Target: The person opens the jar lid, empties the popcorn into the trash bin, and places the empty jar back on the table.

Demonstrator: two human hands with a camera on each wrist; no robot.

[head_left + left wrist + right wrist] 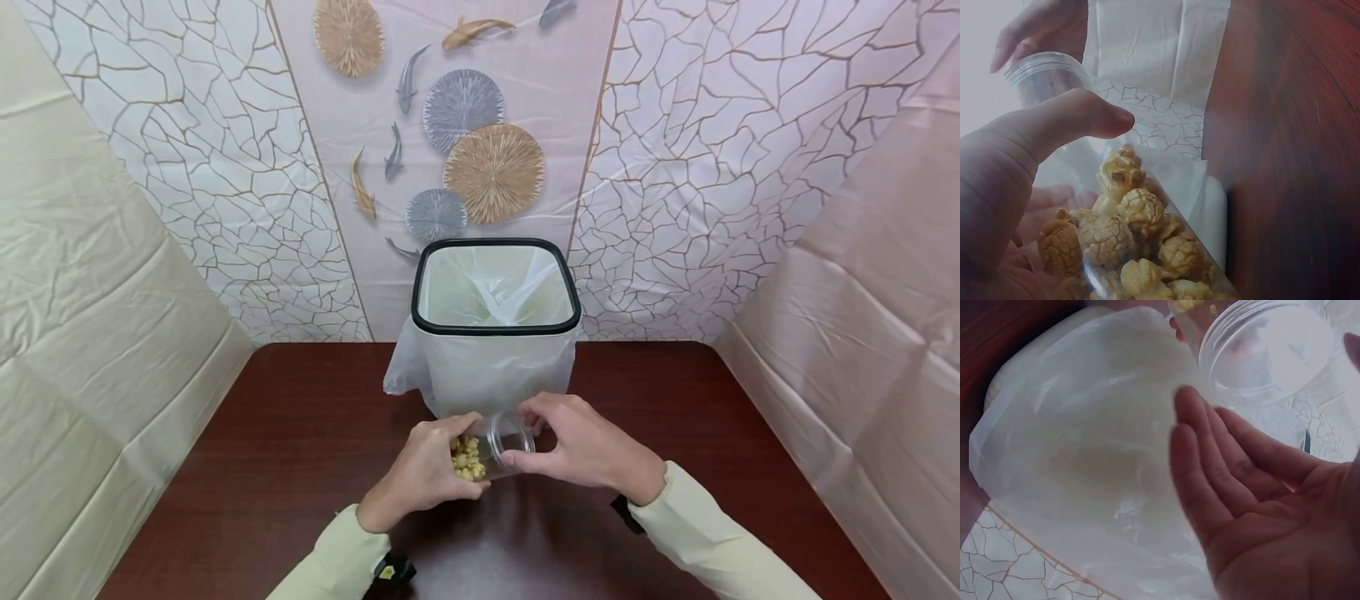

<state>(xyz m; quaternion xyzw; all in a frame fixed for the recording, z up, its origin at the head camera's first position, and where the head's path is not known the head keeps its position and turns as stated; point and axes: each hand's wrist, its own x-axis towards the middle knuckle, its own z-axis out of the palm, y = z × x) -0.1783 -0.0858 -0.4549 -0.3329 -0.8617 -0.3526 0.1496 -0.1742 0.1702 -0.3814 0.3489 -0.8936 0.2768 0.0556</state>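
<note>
A clear plastic jar [487, 446] holding caramel-coloured popcorn [1138, 231] lies tipped on its side above the table. My left hand [430, 462] grips its body, the thumb [1094, 112] along one side and the fingers around the other. The jar's ridged mouth [1266, 353] points toward my right hand [581, 442]. Thumb and fingers of that hand stand apart on either side of the mouth in the head view. In the right wrist view its fingers [1194, 475] are loosely extended, fingertips close by the rim. The popcorn is gathered toward the jar's base.
A white bin [480, 367] with a black rim stands just beyond the hands, lined with a translucent plastic bag [405, 367]. Dark red-brown table [300, 450] surrounds it. Patterned sheeting [225, 208] hangs behind, with beige sheets [90, 333] at both sides.
</note>
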